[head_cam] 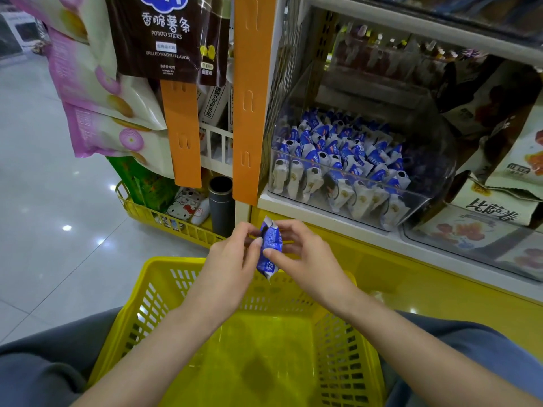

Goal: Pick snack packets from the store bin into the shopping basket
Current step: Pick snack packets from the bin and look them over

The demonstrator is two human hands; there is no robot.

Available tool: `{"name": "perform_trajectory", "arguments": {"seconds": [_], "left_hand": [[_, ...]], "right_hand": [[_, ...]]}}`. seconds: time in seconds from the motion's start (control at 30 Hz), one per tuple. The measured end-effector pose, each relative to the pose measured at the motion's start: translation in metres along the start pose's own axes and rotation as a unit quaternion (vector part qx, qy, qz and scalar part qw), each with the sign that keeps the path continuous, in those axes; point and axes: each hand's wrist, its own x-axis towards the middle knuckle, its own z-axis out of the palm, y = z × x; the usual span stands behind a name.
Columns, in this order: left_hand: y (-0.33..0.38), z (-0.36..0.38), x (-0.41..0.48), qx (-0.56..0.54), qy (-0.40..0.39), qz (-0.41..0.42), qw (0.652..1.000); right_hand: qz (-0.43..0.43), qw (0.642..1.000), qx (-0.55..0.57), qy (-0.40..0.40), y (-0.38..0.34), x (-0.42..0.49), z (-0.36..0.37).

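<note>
– While the shopping basket [164, 261] sits right below the fingers, what have we got in it?
– Nothing I can see! Bare yellow floor wherever the forearms don't cover it. So the count reads zero, by my judgement.
– And just above its far rim?
– Both hands on one blue-and-white snack packet [270, 248]. The left hand [232, 259] pinches its left edge, thumb in front, fingers [249, 230] curled behind. The right hand [305, 259] pinches the other edge, thumb low on the wrapper, its fingers curled over the top. The packet stands upright between them, in the air, over the basket's far rim and not inside.
– So first packet out, not yet dropped?
– That's how I call it. One release and it's in.
– Beyond the fingers, up and to the right?
– The clear store bin [346, 171] on the shelf, packed with the same packets [338, 142], row on row. Plenty left to pick, and the job looks barely begun.
</note>
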Motion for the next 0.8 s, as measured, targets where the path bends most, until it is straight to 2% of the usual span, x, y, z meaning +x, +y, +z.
{"name": "perform_trajectory", "arguments": {"seconds": [0.27, 0.37, 0.47, 0.57, 0.67, 0.7, 0.8], "left_hand": [[0.001, -0.001, 0.001, -0.036, 0.0, -0.034, 0.999], [0.004, -0.002, 0.005, -0.104, -0.01, -0.079, 0.991], [0.008, -0.006, 0.01, -0.233, -0.025, -0.142, 0.962], [0.012, -0.005, 0.013, -0.293, -0.042, -0.182, 0.938], [0.017, -0.002, 0.015, -0.371, -0.036, -0.23, 0.899], [0.017, -0.002, 0.014, -0.374, -0.045, -0.22, 0.9], [0.015, -0.004, 0.008, -0.305, -0.073, -0.142, 0.939]], "right_hand": [[0.015, 0.999, -0.023, -0.038, 0.0, 0.0, 0.001], [0.049, 0.998, 0.023, -0.04, -0.001, 0.001, 0.001], [0.091, 0.989, 0.104, -0.059, -0.006, 0.003, -0.005], [0.108, 0.981, 0.149, -0.055, -0.007, 0.004, -0.012], [0.116, 0.978, 0.168, -0.045, -0.007, 0.004, -0.015], [0.115, 0.978, 0.17, -0.04, -0.006, 0.004, -0.015], [0.111, 0.98, 0.166, -0.014, -0.004, 0.006, -0.014]]}}
